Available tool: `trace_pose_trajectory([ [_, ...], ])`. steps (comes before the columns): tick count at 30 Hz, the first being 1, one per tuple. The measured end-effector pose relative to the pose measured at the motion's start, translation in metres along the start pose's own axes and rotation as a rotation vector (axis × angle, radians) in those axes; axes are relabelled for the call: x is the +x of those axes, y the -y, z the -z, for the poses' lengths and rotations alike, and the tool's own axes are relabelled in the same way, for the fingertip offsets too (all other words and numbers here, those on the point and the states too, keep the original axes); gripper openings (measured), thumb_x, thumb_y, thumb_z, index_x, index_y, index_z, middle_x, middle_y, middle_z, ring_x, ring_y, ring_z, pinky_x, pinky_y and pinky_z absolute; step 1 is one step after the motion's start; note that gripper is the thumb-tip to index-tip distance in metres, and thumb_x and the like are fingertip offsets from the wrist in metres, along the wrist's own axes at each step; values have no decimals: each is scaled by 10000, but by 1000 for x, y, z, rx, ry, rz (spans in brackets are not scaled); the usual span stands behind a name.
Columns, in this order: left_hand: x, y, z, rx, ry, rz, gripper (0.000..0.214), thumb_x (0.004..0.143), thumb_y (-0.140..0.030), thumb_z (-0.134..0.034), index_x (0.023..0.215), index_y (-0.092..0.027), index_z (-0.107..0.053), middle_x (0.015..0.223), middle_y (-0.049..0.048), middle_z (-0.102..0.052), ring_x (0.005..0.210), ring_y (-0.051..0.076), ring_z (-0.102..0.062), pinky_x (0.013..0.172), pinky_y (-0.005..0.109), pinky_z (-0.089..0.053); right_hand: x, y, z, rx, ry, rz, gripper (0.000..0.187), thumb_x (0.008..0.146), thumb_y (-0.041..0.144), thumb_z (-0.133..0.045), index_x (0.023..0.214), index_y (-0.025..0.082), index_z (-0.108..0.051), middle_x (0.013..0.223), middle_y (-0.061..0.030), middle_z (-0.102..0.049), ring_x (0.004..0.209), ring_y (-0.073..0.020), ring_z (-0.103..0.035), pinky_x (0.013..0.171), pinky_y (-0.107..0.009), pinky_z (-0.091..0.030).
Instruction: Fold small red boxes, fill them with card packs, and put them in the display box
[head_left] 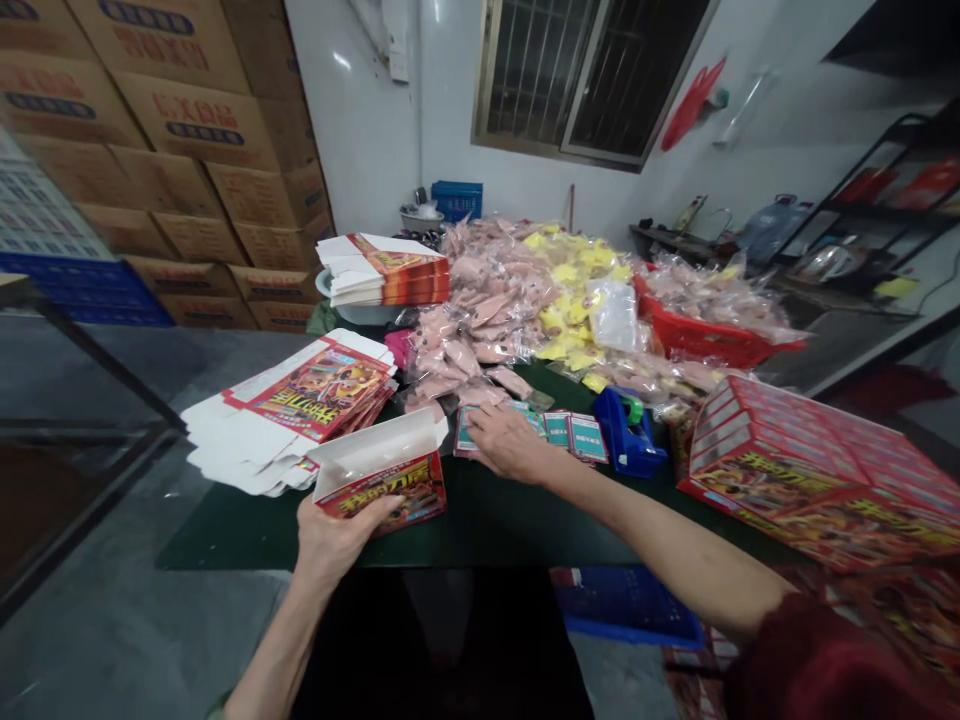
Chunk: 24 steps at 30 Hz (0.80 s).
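Note:
My left hand (337, 535) grips an open printed carton (405, 492), thumb on its red front. The carton's white top flap stands up. To the right of it, my right hand (504, 440) rests with fingers stretched over teal-and-red cards (471, 432) lying on the dark green table (495, 525). More cards (586, 437) lie to the right of that hand, beside a blue tape dispenser (630, 432). Flattened printed cartons (315, 385) are stacked left of the held carton. The fingertips of my right hand are partly hidden against the cards.
Behind the cards, bagged pink pieces (487, 300) and bagged yellow pieces (585, 260) form a heap. A red basket (697, 335) holds more pink bags. Packed red boxes (802, 460) stand at the right. More flat cartons (397, 265) sit at the back left. A blue crate (630, 600) is below.

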<state>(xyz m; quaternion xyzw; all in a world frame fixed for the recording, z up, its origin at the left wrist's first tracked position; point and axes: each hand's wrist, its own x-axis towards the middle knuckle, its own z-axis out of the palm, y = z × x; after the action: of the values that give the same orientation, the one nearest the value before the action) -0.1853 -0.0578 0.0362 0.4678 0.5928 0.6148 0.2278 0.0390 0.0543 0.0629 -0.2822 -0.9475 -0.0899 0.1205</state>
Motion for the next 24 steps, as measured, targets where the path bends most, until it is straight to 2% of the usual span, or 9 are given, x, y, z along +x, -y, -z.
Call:
trace_pose_trajectory([
  [2,0,0,0,1,24,10,377,459,-300,-786,743,-104,-636,677,59,-721,593,214,-680,590,310,-604,0,-7,-9,50,53,38,226,745,342,-698,807,130,-650,879,-88,-566,847,-205,-510,695,-308,-409],
  [5,1,1,1,0,46,36,387,447,-297,-793,744,-106,-634,666,51,-718,588,214,-679,574,305,-602,2,-22,-19,142,109,64,260,704,358,-736,838,147,-664,854,-56,-566,801,-170,-524,667,-265,-408],
  [10,2,7,3,-24,49,34,405,429,-269,-801,751,-101,-623,650,34,-703,558,196,-664,550,287,-593,8,-39,-27,251,139,68,289,712,362,-729,920,167,-679,850,-30,-564,784,-145,-531,661,-234,-393],
  [14,2,8,5,-18,54,45,406,421,-270,-798,742,-104,-612,633,24,-696,545,190,-659,539,280,-589,10,-41,-22,280,157,84,203,749,347,-698,841,167,-685,818,-12,-561,723,-120,-523,625,-218,-382],
  [17,3,5,4,-14,61,49,399,410,-277,-793,720,-113,-605,610,16,-692,530,187,-653,517,272,-584,10,-35,-18,269,158,106,137,815,279,-626,746,168,-668,797,-10,-561,720,-116,-515,647,-222,-390],
  [19,3,4,3,-10,59,42,392,414,-279,-791,716,-117,-601,605,14,-691,527,184,-651,514,268,-582,6,-25,-19,236,134,89,182,855,192,-549,706,158,-649,797,-29,-560,743,-132,-507,674,-243,-396],
  [22,2,5,3,9,61,32,389,430,-290,-792,721,-118,-599,605,13,-690,518,179,-647,510,268,-580,-3,-4,-27,161,45,-13,231,849,44,-438,746,125,-629,844,-85,-557,805,-177,-487,691,-292,-397],
  [24,2,8,3,30,44,19,392,444,-298,-795,735,-115,-607,624,19,-697,533,180,-652,525,272,-584,-9,9,-35,128,-25,-84,237,832,9,-419,749,114,-615,835,-102,-549,819,-195,-473,687,-311,-397],
])
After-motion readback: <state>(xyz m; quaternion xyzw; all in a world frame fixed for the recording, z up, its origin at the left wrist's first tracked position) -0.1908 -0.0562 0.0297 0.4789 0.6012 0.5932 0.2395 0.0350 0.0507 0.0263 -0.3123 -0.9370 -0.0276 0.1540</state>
